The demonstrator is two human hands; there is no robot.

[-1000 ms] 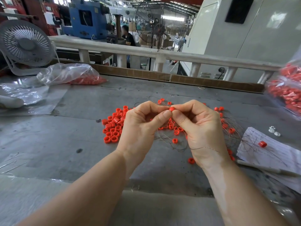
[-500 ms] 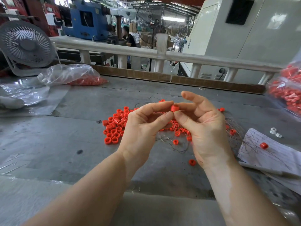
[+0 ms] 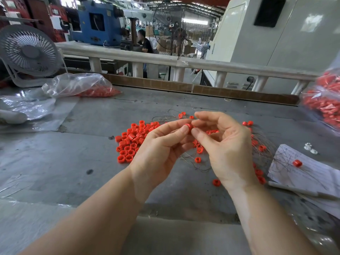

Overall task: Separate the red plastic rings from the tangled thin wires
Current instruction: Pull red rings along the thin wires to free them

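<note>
red plastic was nearly all that caught the eye on the grey table (image 3: 95,172). both hands were raised above it: the left hand (image 3: 158,150) pinched a single red ring (image 3: 188,126) between thumb and forefinger, and the right hand (image 3: 226,150) met the same ring with its thumb and forefinger tips, the other fingers fanned loosely open above. below and behind them lay the tangled thin wires (image 3: 198,164), spread on the table with rings still caught among them — whether a wire ran through the held ring i could not tell. to the left of the hands sat the loose pile of rings (image 3: 132,140), free of wire, touching one another. farther right a sheet of paper (image 3: 312,173) bore handwriting too small and blurred to read; one ring (image 3: 297,163) and a few wire ends lay on it, and two small white parts (image 3: 310,148) rested just beyond its far corner. a clear plastic bag (image 3: 77,85) holding more red pieces lay at the far left near a white fan (image 3: 29,52), and another bag of red pieces (image 3: 323,103) stood at the right edge. past the white railing (image 3: 165,59) stood a blue machine (image 3: 97,24) — no brand or label on it was legible.
</note>
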